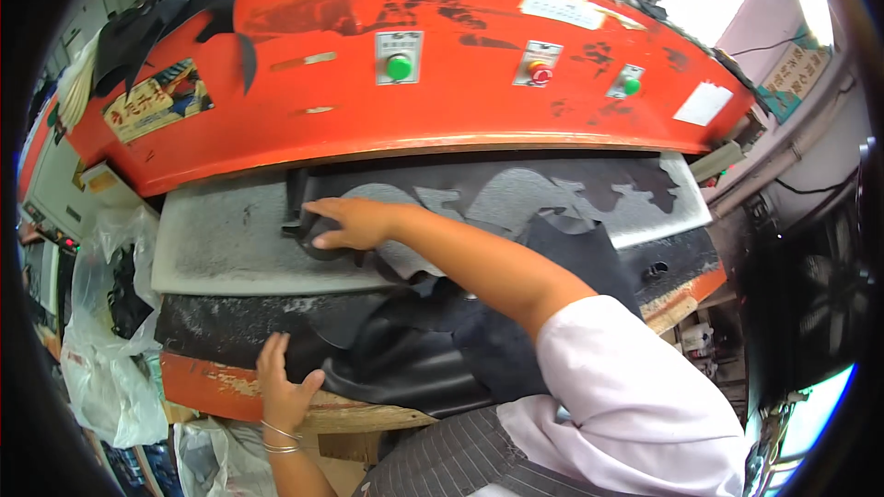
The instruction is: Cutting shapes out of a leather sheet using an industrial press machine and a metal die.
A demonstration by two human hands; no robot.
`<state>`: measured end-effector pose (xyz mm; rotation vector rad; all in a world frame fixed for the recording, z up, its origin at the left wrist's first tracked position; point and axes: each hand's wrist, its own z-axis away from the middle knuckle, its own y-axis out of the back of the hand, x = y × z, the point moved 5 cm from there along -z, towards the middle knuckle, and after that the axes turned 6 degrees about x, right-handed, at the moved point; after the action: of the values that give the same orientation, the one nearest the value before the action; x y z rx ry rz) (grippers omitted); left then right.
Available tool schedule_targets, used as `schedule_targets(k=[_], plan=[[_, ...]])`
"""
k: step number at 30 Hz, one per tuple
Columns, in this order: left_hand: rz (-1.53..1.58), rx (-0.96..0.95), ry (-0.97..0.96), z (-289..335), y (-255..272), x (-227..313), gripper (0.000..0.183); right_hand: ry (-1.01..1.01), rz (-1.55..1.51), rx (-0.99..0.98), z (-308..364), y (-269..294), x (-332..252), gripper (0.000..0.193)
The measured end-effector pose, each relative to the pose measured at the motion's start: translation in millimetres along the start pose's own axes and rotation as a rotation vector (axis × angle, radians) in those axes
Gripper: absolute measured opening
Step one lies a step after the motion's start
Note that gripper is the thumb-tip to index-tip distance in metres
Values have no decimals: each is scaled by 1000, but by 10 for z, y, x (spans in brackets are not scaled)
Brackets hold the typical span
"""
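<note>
My right arm reaches across a pale cutting board (221, 244). On the board my right hand (359, 223) closes its thumb and forefinger around a dark curved piece (318, 245), whose exact kind is partly hidden by the hand. A black leather sheet (419, 173) with scalloped cut-outs runs along the back of the board. Nearer to me, a large fold of black leather (410, 359) drapes over the front ledge. At its left end my left hand (284, 379) is open, thumb apart from the fingers, beside the leather's edge.
An orange machine body (442, 110) with a green button (398, 67) and a red knob (540, 74) rises behind the board. A small dark ring-shaped tool (656, 271) lies on the right ledge. Plastic bags (106, 359) hang at left. Leather scraps (175, 23) lie on top.
</note>
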<state>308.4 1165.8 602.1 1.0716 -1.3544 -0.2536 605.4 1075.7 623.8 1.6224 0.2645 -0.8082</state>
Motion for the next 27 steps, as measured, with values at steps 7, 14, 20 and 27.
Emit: schedule_targets(k=[7, 14, 20, 27], plan=[[-578, -34, 167, -341, -148, -143, 87, -668, 367, 533, 3226, 1438, 975, 77], [748, -270, 430, -556, -416, 1342, 25, -1217, -135, 411, 5075, 1111, 1342, 92], [1138, -958, -175, 11, -1157, 3852, 41, -970, -642, 480, 5105, 764, 1375, 48], [151, 107, -114, 22, -1314, 2528, 53, -645, -1571, 526, 5452, 720, 1351, 82]])
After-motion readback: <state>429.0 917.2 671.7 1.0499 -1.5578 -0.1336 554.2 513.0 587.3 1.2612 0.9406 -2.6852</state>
